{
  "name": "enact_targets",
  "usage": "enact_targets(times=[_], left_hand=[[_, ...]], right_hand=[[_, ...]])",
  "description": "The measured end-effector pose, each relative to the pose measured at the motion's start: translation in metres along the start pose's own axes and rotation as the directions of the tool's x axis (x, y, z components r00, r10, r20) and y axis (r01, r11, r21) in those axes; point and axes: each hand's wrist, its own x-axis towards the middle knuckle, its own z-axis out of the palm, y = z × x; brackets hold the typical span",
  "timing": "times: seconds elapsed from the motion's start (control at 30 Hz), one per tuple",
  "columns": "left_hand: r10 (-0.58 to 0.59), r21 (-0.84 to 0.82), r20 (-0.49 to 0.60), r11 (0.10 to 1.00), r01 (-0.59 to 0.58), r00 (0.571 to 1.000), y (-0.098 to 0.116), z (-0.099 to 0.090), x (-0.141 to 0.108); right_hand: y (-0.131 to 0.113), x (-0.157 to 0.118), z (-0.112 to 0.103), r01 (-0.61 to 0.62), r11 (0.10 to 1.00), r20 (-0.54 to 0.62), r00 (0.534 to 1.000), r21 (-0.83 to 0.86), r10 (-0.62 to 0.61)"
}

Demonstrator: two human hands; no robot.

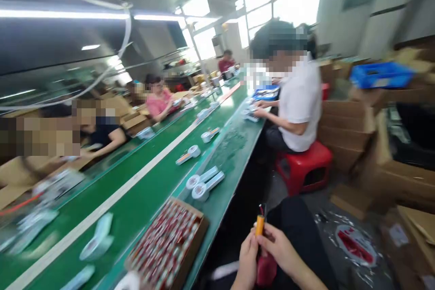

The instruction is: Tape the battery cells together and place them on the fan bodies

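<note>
Over my lap, my left hand (248, 251) and my right hand (277, 241) meet around an orange cylindrical battery (260, 225). Thin wires, one of them red, stick up from its top end. Fingers of both hands are closed on it, and they cover its lower part. Beneath them is a dark red object (267, 269) that I cannot make out. Left of my hands, on the bench edge, a cardboard box (200, 240) holds many small red and silver pieces. Just beyond it lie two pale blue, round-headed devices (201, 191) with handles.
A green conveyor (136, 163) with a white stripe carries more pale devices (97, 238). A co-worker (299, 99) sits ahead on a red stool (306, 167); others work across the line. Cartons (350, 129), a blue tray (382, 74) and a plastic bag (355, 244) are at right.
</note>
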Motion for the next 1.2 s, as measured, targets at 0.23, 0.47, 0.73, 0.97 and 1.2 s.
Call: enact_targets(times=[0.23,0.47,0.73,0.97,1.2], left_hand=[[0.207,0.209,-0.055,0.959,-0.191,0.977,0.035,-0.05,-0.128],[0.732,0.903,-0.375,0.427,0.046,0.568,0.069,-0.214,-0.218],[0.478,0.982,-0.168,0.007,0.187,0.862,0.038,-0.317,-0.212],[0.788,0.987,0.141,-0.16,-0.022,0.599,0.083,-0.287,-0.217],[0.623,0.893,0.45,-0.312,-0.324,0.64,0.136,-0.26,-0.181]], right_hand=[[-0.023,-0.04,0.045,-0.205,0.971,0.303,0.94,0.127,0.158],[-0.063,-0.031,0.077,-0.191,0.968,0.339,0.932,0.164,0.126],[-0.068,-0.001,0.093,-0.254,0.966,0.416,0.875,-0.043,0.249],[-0.102,0.05,0.156,-0.058,0.967,0.591,0.781,-0.249,0.199],[-0.124,0.076,0.183,0.179,0.881,0.647,0.743,-0.437,0.17]])
